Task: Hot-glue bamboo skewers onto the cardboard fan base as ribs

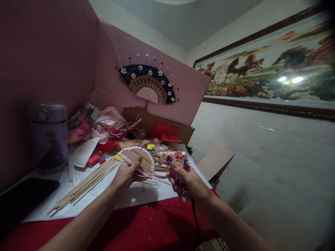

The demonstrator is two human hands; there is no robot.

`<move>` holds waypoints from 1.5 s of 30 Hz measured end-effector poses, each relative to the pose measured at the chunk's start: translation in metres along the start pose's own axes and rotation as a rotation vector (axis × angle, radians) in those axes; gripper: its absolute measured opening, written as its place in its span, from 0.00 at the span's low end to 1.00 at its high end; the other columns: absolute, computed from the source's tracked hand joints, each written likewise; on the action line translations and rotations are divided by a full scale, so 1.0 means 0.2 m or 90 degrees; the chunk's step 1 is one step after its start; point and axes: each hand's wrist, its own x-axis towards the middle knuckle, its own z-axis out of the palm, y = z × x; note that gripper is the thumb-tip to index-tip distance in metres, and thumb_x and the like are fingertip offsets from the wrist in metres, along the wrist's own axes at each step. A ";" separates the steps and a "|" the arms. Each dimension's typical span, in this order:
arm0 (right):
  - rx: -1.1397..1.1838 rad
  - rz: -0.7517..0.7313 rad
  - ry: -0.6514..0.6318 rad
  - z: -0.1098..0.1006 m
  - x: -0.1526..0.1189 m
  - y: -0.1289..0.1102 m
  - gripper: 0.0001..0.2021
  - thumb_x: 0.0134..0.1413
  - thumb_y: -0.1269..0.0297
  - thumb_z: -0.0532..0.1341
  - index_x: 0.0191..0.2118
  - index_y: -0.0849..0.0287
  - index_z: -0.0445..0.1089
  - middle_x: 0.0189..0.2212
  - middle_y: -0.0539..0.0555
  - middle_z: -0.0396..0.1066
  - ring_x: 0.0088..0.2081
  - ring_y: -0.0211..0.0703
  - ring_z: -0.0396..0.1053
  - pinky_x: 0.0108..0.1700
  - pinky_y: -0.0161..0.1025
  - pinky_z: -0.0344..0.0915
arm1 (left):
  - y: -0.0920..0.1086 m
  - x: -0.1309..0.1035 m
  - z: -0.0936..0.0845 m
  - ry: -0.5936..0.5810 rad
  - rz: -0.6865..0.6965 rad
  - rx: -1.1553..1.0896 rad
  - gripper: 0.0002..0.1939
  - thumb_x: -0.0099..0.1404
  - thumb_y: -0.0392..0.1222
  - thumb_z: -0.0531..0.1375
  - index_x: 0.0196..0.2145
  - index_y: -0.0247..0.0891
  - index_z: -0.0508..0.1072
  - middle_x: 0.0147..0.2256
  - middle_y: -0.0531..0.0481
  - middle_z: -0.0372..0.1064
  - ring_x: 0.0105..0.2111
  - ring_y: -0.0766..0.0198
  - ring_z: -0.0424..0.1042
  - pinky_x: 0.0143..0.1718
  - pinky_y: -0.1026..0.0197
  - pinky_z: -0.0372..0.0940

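In my left hand [128,173] is a half-round cardboard piece [136,158], its curved edge wrapped in pale patterned cloth. The thumb presses on its face and the fingers pass underneath. My right hand [187,179] is wrapped round a flower-patterned glue gun [169,160], from which a black cord [194,212] hangs. The gun points toward the cardboard piece, and a gap shows between the two hands. A thin stick lies between them; I cannot tell what it is fixed to. Left of my left hand, a bundle of thin wooden sticks [86,184] lies on white paper [141,195].
A purple flask [49,139] and a black phone [28,195] stand and lie at the left. Behind are pink cloth [108,120], red material [104,150] and red paper [166,132]. A decorated fan [149,82] hangs on the pink panel [183,90]. A red cloth [136,226] covers the front edge.
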 end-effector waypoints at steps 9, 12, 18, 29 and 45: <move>0.016 -0.012 0.001 -0.01 -0.01 -0.03 0.26 0.47 0.39 0.57 0.30 0.63 0.66 0.19 0.46 0.60 0.13 0.27 0.54 0.08 0.25 0.54 | 0.00 0.00 -0.01 0.004 -0.015 -0.009 0.21 0.47 0.53 0.67 0.28 0.32 0.69 0.20 0.47 0.70 0.21 0.58 0.73 0.22 0.57 0.70; -0.042 0.024 -0.028 -0.01 0.00 -0.01 0.27 0.48 0.39 0.56 0.29 0.64 0.66 0.19 0.47 0.61 0.11 0.27 0.54 0.08 0.27 0.55 | 0.01 -0.01 0.00 0.013 -0.008 -0.001 0.20 0.47 0.53 0.67 0.24 0.33 0.68 0.18 0.50 0.68 0.19 0.60 0.71 0.20 0.59 0.69; -0.104 0.045 -0.011 0.00 0.01 0.02 0.28 0.47 0.37 0.55 0.27 0.64 0.66 0.17 0.47 0.62 0.10 0.28 0.55 0.09 0.27 0.54 | 0.03 -0.03 0.01 0.014 -0.003 0.020 0.19 0.48 0.52 0.66 0.22 0.32 0.69 0.18 0.49 0.68 0.18 0.62 0.70 0.19 0.61 0.68; -0.105 0.081 -0.016 -0.01 0.03 0.06 0.27 0.47 0.38 0.55 0.24 0.63 0.62 0.16 0.46 0.60 0.10 0.27 0.54 0.09 0.26 0.49 | 0.03 -0.04 0.02 -0.006 0.029 0.052 0.20 0.49 0.52 0.65 0.27 0.30 0.72 0.22 0.44 0.72 0.20 0.60 0.72 0.20 0.59 0.68; -0.118 0.096 0.007 0.00 0.02 0.06 0.26 0.48 0.39 0.55 0.24 0.62 0.62 0.14 0.45 0.58 0.09 0.28 0.53 0.08 0.26 0.47 | 0.03 -0.04 0.02 -0.037 0.039 0.066 0.22 0.53 0.53 0.63 0.33 0.28 0.73 0.26 0.41 0.74 0.22 0.58 0.73 0.23 0.59 0.69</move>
